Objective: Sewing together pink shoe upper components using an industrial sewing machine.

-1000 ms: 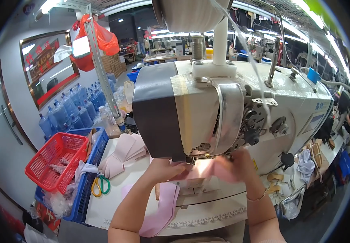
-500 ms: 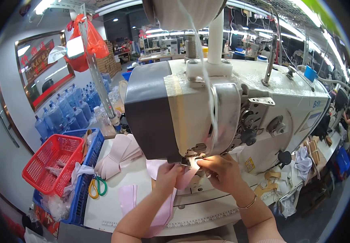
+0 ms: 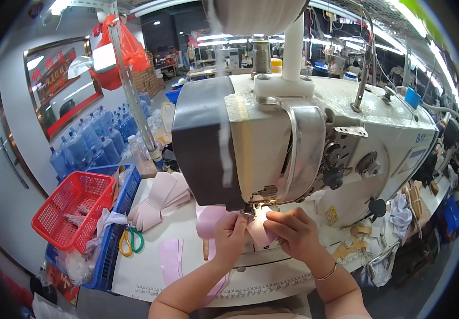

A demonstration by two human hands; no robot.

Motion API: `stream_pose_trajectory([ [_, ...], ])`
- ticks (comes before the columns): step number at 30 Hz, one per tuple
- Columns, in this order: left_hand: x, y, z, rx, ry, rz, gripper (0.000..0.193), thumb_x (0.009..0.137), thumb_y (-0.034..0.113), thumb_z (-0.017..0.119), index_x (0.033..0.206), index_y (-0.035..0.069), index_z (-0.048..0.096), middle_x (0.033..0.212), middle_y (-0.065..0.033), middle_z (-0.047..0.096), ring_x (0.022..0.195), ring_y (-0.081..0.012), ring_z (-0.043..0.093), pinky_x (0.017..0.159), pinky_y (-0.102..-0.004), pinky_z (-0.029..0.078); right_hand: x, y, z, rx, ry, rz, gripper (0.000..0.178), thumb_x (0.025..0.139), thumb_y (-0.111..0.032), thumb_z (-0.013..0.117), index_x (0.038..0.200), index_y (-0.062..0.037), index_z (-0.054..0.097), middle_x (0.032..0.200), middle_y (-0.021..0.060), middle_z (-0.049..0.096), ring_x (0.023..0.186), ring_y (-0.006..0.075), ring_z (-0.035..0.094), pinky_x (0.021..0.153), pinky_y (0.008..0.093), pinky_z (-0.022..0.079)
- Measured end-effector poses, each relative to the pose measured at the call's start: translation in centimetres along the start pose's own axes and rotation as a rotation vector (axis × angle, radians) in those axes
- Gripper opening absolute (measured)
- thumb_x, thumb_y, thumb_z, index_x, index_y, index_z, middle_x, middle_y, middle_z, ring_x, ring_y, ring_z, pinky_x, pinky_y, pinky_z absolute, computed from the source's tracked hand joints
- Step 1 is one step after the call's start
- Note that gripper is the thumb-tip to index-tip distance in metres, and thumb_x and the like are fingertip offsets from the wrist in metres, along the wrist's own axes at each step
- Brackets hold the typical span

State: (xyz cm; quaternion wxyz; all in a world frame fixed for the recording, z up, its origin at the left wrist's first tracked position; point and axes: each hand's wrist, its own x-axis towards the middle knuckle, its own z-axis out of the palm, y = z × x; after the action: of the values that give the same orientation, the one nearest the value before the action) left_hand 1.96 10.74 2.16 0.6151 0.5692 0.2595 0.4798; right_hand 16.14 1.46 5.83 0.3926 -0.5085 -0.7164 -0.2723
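Note:
Under the needle area of a large white and grey sewing machine (image 3: 261,159), a pale pink cut piece (image 3: 262,234) is lit by the machine's lamp. My left hand (image 3: 231,236) pinches its left edge close to the presser foot. On the other side, my right hand (image 3: 296,231) has its thumb and fingers closed on the piece's right edge. Another pink piece (image 3: 209,222) lies left of the needle, partly behind my left hand. Nearer the front, pink strips (image 3: 171,259) lie flat on the white table (image 3: 144,271).
Left of the machine rests a fanned stack of pale pink pieces (image 3: 160,198). Scissors (image 3: 130,242) with yellow and green handles lie beside a blue crate (image 3: 113,260), which carries a red basket (image 3: 72,210). Tape and scraps (image 3: 354,239) lie at the right.
The pink piece between my hands has been turned, and its broad pale face now shows between them. My left hand has moved up to the presser foot. The whole view has shifted slightly.

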Motion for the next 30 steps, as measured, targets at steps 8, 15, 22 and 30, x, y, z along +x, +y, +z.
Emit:
stream_pose_trajectory([
  [8, -0.2, 1.5, -1.2, 0.228, -0.071, 0.174, 0.016, 0.088, 0.010, 0.052, 0.076, 0.000, 0.057, 0.061, 0.0009, 0.052, 0.055, -0.0047, 0.044, 0.049, -0.0207, 0.035, 0.2, 1.3, -0.2, -0.051, -0.026, -0.005, 0.040, 0.053, 0.002, 0.060, 0.089, -0.0145, 0.061, 0.095, -0.0053, 0.061, 0.065, 0.0175, 0.050, 0.057, 0.0273, 0.046],
  [15, 4.2, 5.2, -2.8, 0.424, -0.394, -0.083, 0.023, 0.077, 0.011, 0.062, 0.098, 0.003, 0.057, 0.078, -0.0049, 0.060, 0.069, -0.0080, 0.056, 0.057, -0.0214, 0.045, 1.3, 2.3, -0.6, -0.102, -0.090, 0.030, 0.032, 0.059, -0.005, 0.062, 0.090, -0.0164, 0.065, 0.085, -0.0004, 0.060, 0.067, 0.0203, 0.054, 0.059, 0.0301, 0.047],
  [22, 3.1, 7.5, -2.1, 0.363, -0.439, -0.387, 0.025, 0.073, 0.009, 0.062, 0.097, 0.002, 0.058, 0.077, -0.0005, 0.058, 0.070, -0.0064, 0.054, 0.061, -0.0207, 0.044, 0.1, 1.7, -0.1, -0.082, -0.061, -0.014, 0.033, 0.064, -0.005, 0.060, 0.096, -0.0149, 0.061, 0.095, -0.0043, 0.062, 0.061, 0.0158, 0.054, 0.057, 0.0285, 0.045],
  [30, 3.6, 5.3, -1.6, 0.265, -0.279, -0.272, 0.024, 0.072, 0.003, 0.059, 0.096, 0.001, 0.058, 0.085, -0.0033, 0.059, 0.074, -0.0073, 0.053, 0.061, -0.0210, 0.042, 0.3, 4.2, 1.6, -0.006, -0.072, 0.027, 0.038, 0.060, -0.002, 0.062, 0.095, -0.0174, 0.063, 0.071, 0.0018, 0.059, 0.062, 0.0213, 0.056, 0.058, 0.0315, 0.045],
])
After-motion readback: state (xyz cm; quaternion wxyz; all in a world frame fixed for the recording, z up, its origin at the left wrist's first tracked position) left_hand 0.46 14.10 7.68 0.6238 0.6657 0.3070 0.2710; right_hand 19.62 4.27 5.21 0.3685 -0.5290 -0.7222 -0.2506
